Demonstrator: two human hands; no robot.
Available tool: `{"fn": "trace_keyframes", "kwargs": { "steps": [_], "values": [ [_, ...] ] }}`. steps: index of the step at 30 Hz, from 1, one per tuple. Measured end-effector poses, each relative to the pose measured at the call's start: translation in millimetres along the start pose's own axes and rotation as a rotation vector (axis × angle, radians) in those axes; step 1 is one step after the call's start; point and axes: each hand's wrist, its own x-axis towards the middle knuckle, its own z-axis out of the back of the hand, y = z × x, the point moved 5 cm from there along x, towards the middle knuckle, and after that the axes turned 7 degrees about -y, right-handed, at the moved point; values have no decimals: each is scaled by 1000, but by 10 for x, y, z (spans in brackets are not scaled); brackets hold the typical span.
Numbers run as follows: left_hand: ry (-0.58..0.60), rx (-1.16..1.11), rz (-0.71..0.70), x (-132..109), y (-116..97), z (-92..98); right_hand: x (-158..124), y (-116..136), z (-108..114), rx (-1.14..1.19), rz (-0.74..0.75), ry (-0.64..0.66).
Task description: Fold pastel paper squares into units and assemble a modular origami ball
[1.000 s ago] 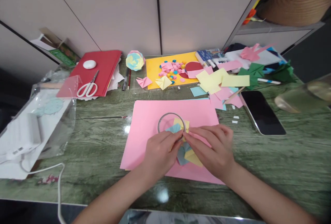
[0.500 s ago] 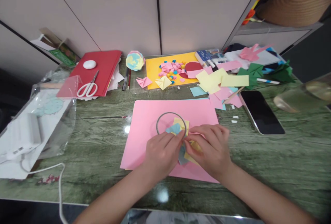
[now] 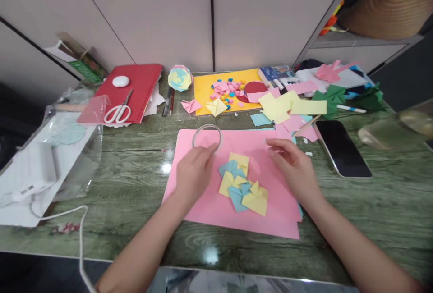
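Observation:
A pinwheel-like piece of folded yellow and blue papers [image 3: 242,185] lies uncovered on a pink sheet [image 3: 203,203] on the green table. My left hand [image 3: 193,176] is to its left, and its fingertips hold a clear tape ring [image 3: 207,136] at the sheet's far edge. My right hand [image 3: 293,169] hovers over the sheet's right side, just right of the folded piece. Its fingers point up and left and are smeared by motion.
A black phone [image 3: 342,148] lies to the right and loose yellow and pink paper squares [image 3: 280,106] behind. At the back are a yellow sheet with small paper bits [image 3: 203,88], a red folder [image 3: 142,83] with white scissors [image 3: 117,112], and a plastic bag [image 3: 64,148] with a white charger on the left.
Both hands have come off the folded piece and moved apart. The tape ring went from over the piece up and left to the sheet's far edge with my left hand.

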Motion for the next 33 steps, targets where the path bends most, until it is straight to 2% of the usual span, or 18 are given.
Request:
{"fn": "trace_keyframes", "kwargs": {
  "steps": [2, 4, 6, 9, 13, 17, 23, 26, 29, 33],
  "values": [
    [116, 117, 96, 40, 246, -101, -46, 3, -86, -43, 19, 88],
    [183, 145, 92, 52, 328, -153, -116, 37, -190, -142, 74, 161],
    [189, 132, 68, 45, 275, -152, -175, 85, -274, -240, 157, 204],
    [173, 28, 55, 11, 77, -125, -216, 137, -340, -304, 253, 245],
    [257, -212, 126, -45, -110, -160, -229, 157, -346, -291, 252, 260],
    [324, -295, 160, -82, -177, -218, -278, 208, -366, -326, 290, 260],
    [343, -306, 174, -120, -206, -264, -326, 283, -394, -433, 493, 194],
    [295, -448, 289, -110, -181, -230, -351, 359, -324, -451, 661, 77],
    [280, -711, 525, -112, -141, -215, -402, 464, -195, -479, 829, -77],
    [502, -1040, 822, -181, -199, -305, -545, 635, -81, -460, 1144, -158]
  ]
}}
